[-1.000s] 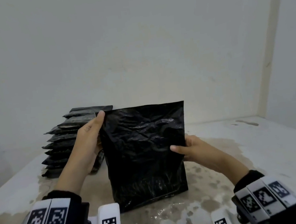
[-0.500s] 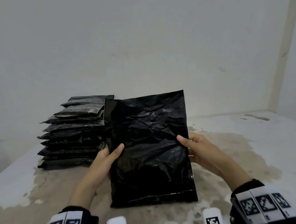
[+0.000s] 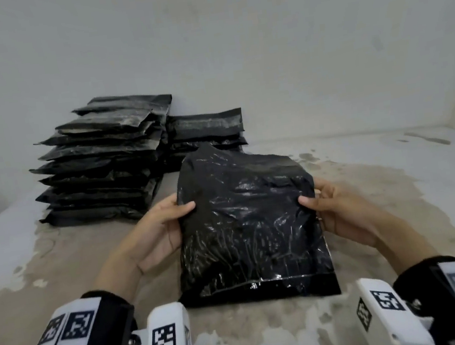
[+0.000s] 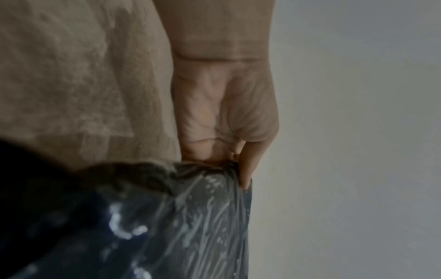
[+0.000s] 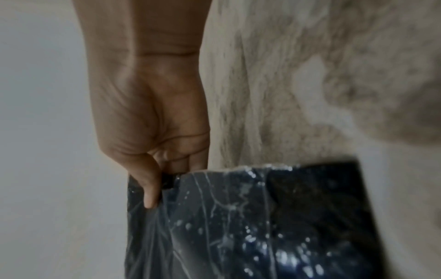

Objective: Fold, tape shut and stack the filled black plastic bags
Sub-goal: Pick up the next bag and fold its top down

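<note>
While half second ago bag (image 3: 249, 227) was standing upright, top now tipping back toward stacks (image 3: 109, 161) in upper left, bottom edge on table (image 3: 398, 207) at lower centre. Left hand (image 3: 159, 233) and right hand (image 3: 339, 215) pinching side edges; folding beginning, taping pending.

Open desk to the right and near edge; stacks block the far left.

The stained, pale desk (image 3: 395, 185) lies bare along its right side and toward its far right corner, giving a hand free passage there. Two stacks of flat black plastic bags stand by the far edge: the tall stack (image 3: 98, 166) at far left and a lower stack (image 3: 206, 128) just beside it, both close to the wall. The crinkled black plastic bag (image 3: 251, 227) fills the desk's middle, with the left hand (image 3: 159, 233) and right hand (image 3: 338, 210) flanking it.
</note>
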